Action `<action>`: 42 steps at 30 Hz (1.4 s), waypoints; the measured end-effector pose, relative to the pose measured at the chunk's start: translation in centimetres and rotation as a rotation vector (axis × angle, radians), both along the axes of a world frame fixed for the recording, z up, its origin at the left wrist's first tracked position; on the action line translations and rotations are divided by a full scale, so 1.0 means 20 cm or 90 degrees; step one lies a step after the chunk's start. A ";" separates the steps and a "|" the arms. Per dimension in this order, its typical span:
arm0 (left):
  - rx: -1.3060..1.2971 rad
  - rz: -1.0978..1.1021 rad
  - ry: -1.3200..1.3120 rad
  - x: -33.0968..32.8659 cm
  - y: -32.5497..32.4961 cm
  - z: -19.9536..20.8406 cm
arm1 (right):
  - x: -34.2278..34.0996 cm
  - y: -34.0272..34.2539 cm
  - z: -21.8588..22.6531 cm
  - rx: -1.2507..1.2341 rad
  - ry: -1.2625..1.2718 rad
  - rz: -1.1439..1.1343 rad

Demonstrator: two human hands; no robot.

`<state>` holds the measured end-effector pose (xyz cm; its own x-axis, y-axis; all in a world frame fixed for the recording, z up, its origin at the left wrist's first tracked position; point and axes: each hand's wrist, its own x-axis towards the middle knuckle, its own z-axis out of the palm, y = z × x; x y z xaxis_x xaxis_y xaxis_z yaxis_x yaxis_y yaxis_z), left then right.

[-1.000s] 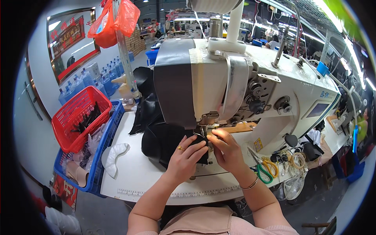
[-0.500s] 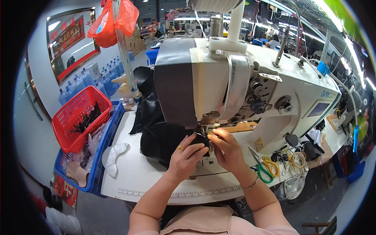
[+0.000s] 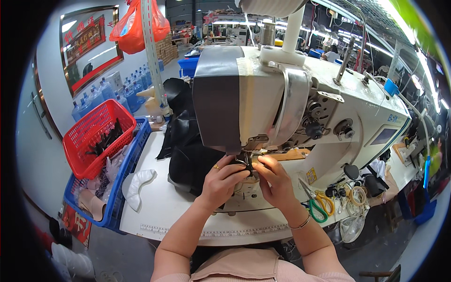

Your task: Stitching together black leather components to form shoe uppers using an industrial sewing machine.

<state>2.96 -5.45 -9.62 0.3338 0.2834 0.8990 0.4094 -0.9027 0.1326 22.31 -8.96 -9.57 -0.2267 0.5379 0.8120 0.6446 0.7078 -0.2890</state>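
Under the head of a white and grey sewing machine (image 3: 263,98), both my hands are at the needle area. My left hand (image 3: 221,183), with a ring on one finger, presses its bent fingers on the edge of black leather-like material (image 3: 188,167), which spreads to the left and back across the bed. My right hand (image 3: 274,181) is just right of the needle, thumb and fingers pinched together at the same edge. What lies between the right fingertips is mostly hidden. The presser foot (image 3: 245,159) stands between the two hands.
A white curved pad (image 3: 138,185) lies left on the table. Beyond it, a red basket (image 3: 101,136) rests in a blue crate (image 3: 112,204). Green-handled scissors (image 3: 317,209), yellow-handled scissors (image 3: 324,199) and tape rolls (image 3: 358,195) lie at the right. A ruler strip (image 3: 211,232) runs along the front edge.
The black material by my left hand has shifted toward the needle, and less of it shows between the hands. My hands stay close to the presser foot. The whole view has shifted slightly.
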 end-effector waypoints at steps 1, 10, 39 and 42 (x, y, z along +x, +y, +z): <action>0.004 -0.004 -0.009 0.00 0.00 0.00 | 0.00 0.00 0.00 -0.004 0.005 0.000; 0.008 -0.021 -0.015 0.00 0.03 0.03 | 0.00 0.00 0.02 -0.009 -0.012 -0.001; -0.274 0.133 0.014 -0.01 0.18 -0.08 | 0.00 -0.50 -0.49 -0.289 -0.072 -0.068; -0.422 0.220 0.029 -0.12 0.40 0.09 | 0.01 -0.59 -0.56 -0.280 -0.104 -0.058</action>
